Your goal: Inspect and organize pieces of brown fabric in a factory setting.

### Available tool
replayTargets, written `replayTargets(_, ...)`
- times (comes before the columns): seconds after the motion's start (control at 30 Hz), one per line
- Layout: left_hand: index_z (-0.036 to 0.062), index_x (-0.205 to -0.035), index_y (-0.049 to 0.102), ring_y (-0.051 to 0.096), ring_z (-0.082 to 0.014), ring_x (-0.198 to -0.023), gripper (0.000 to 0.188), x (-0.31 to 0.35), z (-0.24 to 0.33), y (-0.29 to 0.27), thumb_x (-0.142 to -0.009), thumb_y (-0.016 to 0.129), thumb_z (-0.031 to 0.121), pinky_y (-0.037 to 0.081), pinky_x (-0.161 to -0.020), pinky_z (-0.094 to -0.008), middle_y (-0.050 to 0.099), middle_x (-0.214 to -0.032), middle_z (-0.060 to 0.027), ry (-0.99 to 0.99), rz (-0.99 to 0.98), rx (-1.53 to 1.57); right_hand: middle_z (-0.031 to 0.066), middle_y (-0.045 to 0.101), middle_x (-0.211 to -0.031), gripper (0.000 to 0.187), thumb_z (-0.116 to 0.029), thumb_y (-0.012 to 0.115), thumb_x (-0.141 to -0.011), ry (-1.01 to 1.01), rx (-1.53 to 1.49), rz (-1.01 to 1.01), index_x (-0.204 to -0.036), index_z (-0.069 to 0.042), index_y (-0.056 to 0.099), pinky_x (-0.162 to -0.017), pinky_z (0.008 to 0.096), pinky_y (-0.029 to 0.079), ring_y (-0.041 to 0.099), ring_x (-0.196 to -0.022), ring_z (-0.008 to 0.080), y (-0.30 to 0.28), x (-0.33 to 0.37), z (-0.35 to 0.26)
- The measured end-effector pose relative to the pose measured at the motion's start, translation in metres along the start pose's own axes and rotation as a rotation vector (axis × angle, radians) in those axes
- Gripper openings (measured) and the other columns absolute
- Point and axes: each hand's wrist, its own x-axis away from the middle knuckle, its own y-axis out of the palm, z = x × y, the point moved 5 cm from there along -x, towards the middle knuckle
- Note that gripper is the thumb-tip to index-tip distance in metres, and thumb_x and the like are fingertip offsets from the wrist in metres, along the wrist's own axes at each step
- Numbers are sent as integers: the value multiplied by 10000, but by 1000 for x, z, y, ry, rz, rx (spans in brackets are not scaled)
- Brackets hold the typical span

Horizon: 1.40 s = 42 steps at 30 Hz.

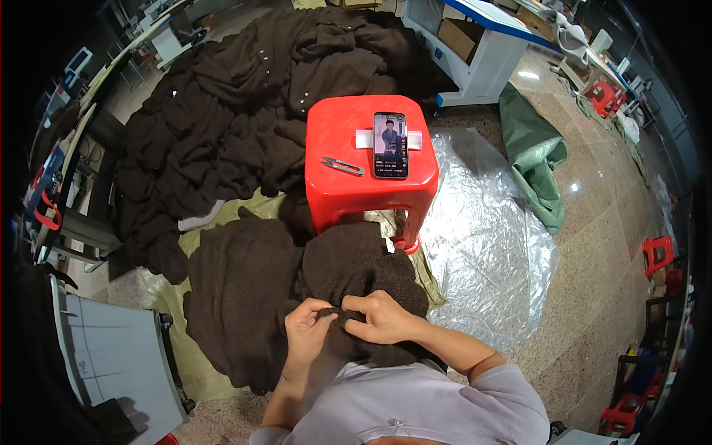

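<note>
Dark brown knitted fabric lies across my lap, with a small white tag near its far edge. My left hand pinches a fold of it between thumb and fingers. Close beside it, my right hand grips the same bunched fold with bent fingers. Whether anything small sits between the fingertips is hidden. Ahead stands a red plastic stool. Thread snips rest on its seat, left of a phone whose screen is lit. The phone lies over a white strip.
A large heap of brown fabric covers the floor ahead and left. Clear plastic sheeting spreads right of the stool, beside a green sack. A grey panel stands at near left; a white-and-blue workstation stands beyond the stool.
</note>
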Motion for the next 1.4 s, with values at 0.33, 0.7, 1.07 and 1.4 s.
replayTargets(0.33, -16, -973, 620, 551, -29, -766, 122, 9, -1, 12, -909, 659, -113, 453, -677, -188, 603, -862, 15, 25, 141, 13, 182, 580, -658, 146, -109, 682, -824, -130, -55, 316, -845, 10, 601, -512, 389, 480, 626, -564, 332, 5, 16, -2)
replayTargets(0.7, -46, -999, 630, 627, -80, -868, 127, -9, 4, 12, -909, 617, -135, 512, -789, -216, 666, -936, -43, -68, -111, 1, 137, 532, -612, 159, -142, 695, -847, 84, -278, 72, -889, -8, 621, -508, 359, 415, 524, -512, 229, -2, 11, 12)
replayTargets(1.07, -36, -972, 598, 596, -70, -777, 102, 15, 8, 28, -917, 610, -120, 500, -701, -220, 636, -866, -27, 145, 257, -265, 129, 526, -667, 218, -80, 750, -758, -268, 175, 520, -786, -25, 541, -524, 400, 479, 582, -566, 319, 7, 23, -8)
replayTargets(1.4, -40, -947, 704, 668, -150, -835, 168, 6, 10, 27, -862, 619, -157, 531, -766, -256, 701, -935, -111, 244, 234, -358, 120, 550, -744, 239, -40, 758, -743, -233, 315, 554, -926, -18, 608, -535, 384, 489, 598, -584, 310, 8, 21, -12)
